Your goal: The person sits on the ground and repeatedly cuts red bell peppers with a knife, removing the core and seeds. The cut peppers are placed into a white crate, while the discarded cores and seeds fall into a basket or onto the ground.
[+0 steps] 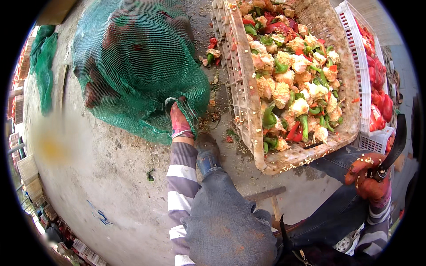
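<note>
A green mesh bag (142, 66) lies on the concrete, with dark red, rounded things showing dimly through its weave. My left hand (179, 119), in a stained pink glove, is at the frayed mouth of this bag. The netting covers its fingers, so what they do is hidden. Off to the right, my right hand (372, 179), gloved in orange-red, is closed around a knife. The knife's dark curved blade (397, 141) points upward. Between my hands stands a dirty plastic crate (248, 111), tilted and filled with pepper cores (299, 82) bearing green stems and pale seeds.
White crates (364, 84) with red peppers (380, 104) stand at the far right. More green netting (44, 71) lies far left. A blue string (102, 217) and scattered seeds are on the ground. My legs (226, 217) and a wooden stool part (266, 194) are in front.
</note>
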A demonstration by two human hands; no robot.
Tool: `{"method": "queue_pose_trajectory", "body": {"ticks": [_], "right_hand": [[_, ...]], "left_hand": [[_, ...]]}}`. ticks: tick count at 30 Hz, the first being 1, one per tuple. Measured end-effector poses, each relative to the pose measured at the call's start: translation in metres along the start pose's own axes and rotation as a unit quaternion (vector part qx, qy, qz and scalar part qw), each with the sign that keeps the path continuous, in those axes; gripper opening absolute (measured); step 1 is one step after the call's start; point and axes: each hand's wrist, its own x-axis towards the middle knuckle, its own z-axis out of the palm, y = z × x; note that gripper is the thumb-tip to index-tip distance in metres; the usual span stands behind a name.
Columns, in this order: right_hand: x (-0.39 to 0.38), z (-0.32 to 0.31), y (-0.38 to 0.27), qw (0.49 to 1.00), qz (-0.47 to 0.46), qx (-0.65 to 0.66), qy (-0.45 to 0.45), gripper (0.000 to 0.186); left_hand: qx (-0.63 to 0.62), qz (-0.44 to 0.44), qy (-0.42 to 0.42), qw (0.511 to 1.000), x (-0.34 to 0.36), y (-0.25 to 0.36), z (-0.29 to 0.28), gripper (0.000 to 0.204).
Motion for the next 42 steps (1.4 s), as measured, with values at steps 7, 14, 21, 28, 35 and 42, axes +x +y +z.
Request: {"method": "queue_pose_trajectory", "body": {"ticks": [7,14,21,28,35,42], "right_hand": [[0.010,0.002,0.003,0.999,-0.042,-0.012,-0.023,0.034],[0.010,-0.003,0.005,0.989,-0.115,-0.085,-0.046,0.030],[0.008,-0.001,0.001,0.998,-0.038,-0.024,-0.045,0.030],[0.010,-0.014,0.015,0.972,-0.166,-0.123,-0.112,0.044],[0.012,-0.008,0.025,0.982,-0.155,-0.093,-0.052,0.034],[0.020,-0.008,0.009,0.972,-0.146,-0.159,-0.088,0.028]], "left_hand": [[0.205,0.339,-0.103,0.912,0.027,0.051,-0.041,0.023],[0.685,0.404,0.130,0.592,0.009,0.058,-0.050,0.055],[0.570,0.310,0.004,0.761,0.057,0.127,-0.048,0.021],[0.583,0.497,0.159,0.623,0.071,0.121,-0.034,0.023],[0.673,0.412,0.207,0.578,0.109,0.191,-0.048,0.042],[0.679,0.521,0.173,0.488,0.129,0.220,-0.051,0.043]]}}
